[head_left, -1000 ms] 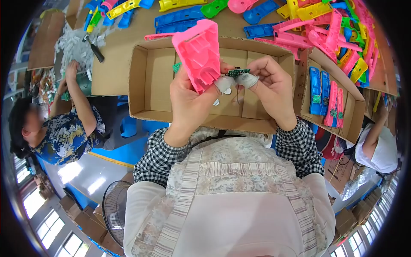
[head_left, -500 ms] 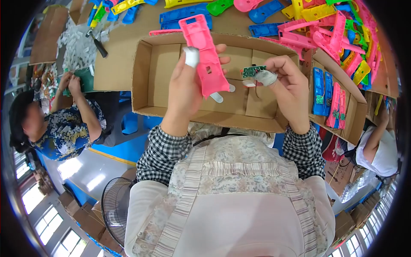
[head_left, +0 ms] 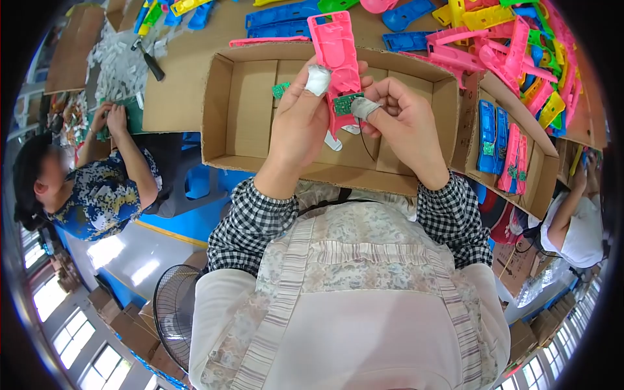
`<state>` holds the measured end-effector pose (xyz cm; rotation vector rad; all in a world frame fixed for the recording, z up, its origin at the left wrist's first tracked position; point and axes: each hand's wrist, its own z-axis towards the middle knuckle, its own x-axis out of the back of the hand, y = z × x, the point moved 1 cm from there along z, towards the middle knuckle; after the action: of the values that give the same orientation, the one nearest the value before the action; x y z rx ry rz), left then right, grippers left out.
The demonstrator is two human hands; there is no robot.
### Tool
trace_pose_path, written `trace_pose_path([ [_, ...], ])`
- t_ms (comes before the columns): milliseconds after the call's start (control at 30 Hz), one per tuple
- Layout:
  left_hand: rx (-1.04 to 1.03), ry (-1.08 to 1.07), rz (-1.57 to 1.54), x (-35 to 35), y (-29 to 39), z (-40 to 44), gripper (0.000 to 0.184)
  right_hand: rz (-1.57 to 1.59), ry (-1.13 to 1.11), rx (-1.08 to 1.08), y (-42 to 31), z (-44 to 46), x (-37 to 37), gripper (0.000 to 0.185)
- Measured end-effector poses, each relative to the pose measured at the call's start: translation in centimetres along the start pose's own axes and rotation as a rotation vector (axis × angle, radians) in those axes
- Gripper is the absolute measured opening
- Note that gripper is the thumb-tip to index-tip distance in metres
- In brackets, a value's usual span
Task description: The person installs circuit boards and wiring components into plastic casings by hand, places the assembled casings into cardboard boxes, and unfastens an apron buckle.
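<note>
My left hand (head_left: 299, 120) is closed around a pink plastic shell (head_left: 337, 49), held tilted with its ribbed inside up, a white wrap on the thumb. My right hand (head_left: 406, 123), its thumb also wrapped, pinches a small green circuit board (head_left: 347, 104) against the shell's lower part. A thin dark wire (head_left: 365, 142) hangs from the board. Both hands are over an open cardboard box (head_left: 244, 110). Another green board (head_left: 280, 90) shows beside my left hand, and a whitish strip (head_left: 333, 142) lies under the shell.
A second box (head_left: 546, 153) at the right holds blue shells (head_left: 486, 136) and pink shells (head_left: 513, 159) with boards. Colourful shells (head_left: 520, 58) are piled at the back right. A hammer (head_left: 151, 63) lies back left. One person (head_left: 91, 188) sits left, another (head_left: 572, 227) right.
My right hand has moved left with the green board and brought it onto the pink shell. My left hand has shifted slightly right and up with the shell.
</note>
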<state>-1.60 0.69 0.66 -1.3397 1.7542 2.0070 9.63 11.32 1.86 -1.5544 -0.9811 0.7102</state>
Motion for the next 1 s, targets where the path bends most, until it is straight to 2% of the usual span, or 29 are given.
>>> trace_pose_path([
  [133,-0.032,-0.072,0.044,-0.3,0.1,-0.1,0.047,0.049,-0.004,-0.003,0.1,0.0,0.3,0.011],
  [200,-0.104,-0.103,0.328,-0.5,0.0,-0.2,0.054,0.083,-0.034,-0.099,-0.2,0.0,0.7,0.009],
  [233,-0.102,-0.108,0.328,-0.5,-0.1,-0.2,0.054,0.083,-0.029,-0.098,-0.5,0.1,1.1,0.009],
  [300,-0.098,-0.129,0.317,-0.3,-0.3,-0.2,0.057,-0.309,-0.122,-0.243,-0.7,0.1,1.9,0.011],
  [333,-0.096,-0.133,0.315,-0.3,-0.3,-0.2,0.057,-0.309,-0.117,-0.245,-0.6,-0.1,1.8,0.011],
  [400,-0.077,-0.132,0.232,-0.4,-0.2,-0.2,0.055,-0.202,-0.098,-0.050,-0.2,-0.4,1.3,0.017],
  [433,-0.076,-0.134,0.232,-0.5,-0.2,-0.1,0.055,-0.201,-0.095,-0.050,0.5,-0.4,1.2,0.017],
  [500,-0.046,-0.160,0.218,-0.7,-0.3,0.1,0.053,0.077,-0.199,-0.039,1.9,-0.1,1.0,0.023],
  [633,-0.060,-0.148,0.193,-0.3,-0.7,0.5,0.052,0.137,-0.155,-0.031,2.9,0.2,0.7,0.024],
  [700,-0.102,-0.141,0.009,-0.5,-0.3,0.9,0.054,0.173,-0.185,0.097,3.1,0.3,1.4,0.026],
  [733,-0.109,-0.143,0.013,-0.5,0.4,1.2,0.054,0.172,-0.187,0.104,3.0,0.1,1.7,0.026],
  [800,-0.219,-0.089,0.152,-0.2,2.0,1.8,0.055,0.005,-0.363,0.018,3.0,-0.6,2.1,0.024],
  [833,-0.228,-0.108,0.223,0.3,2.2,2.1,0.057,-0.188,-0.509,0.029,2.4,-0.5,2.6,0.022],
  [867,-0.228,-0.106,0.225,0.8,2.6,2.3,0.057,-0.187,-0.511,0.029,2.4,-0.5,2.9,0.022],
  [933,-0.390,-0.092,1.141,1.5,3.3,2.4,0.057,-0.478,-0.337,0.056,2.5,-0.5,3.6,0.019],
  [967,-0.392,-0.097,1.142,1.6,3.2,2.5,0.057,-0.882,-0.177,0.285,1.9,-0.5,4.0,0.015],
  [1000,-0.542,-0.170,1.342,1.6,3.1,2.4,0.057,-0.882,-0.170,0.286,1.7,-0.2,4.3,0.015],
])
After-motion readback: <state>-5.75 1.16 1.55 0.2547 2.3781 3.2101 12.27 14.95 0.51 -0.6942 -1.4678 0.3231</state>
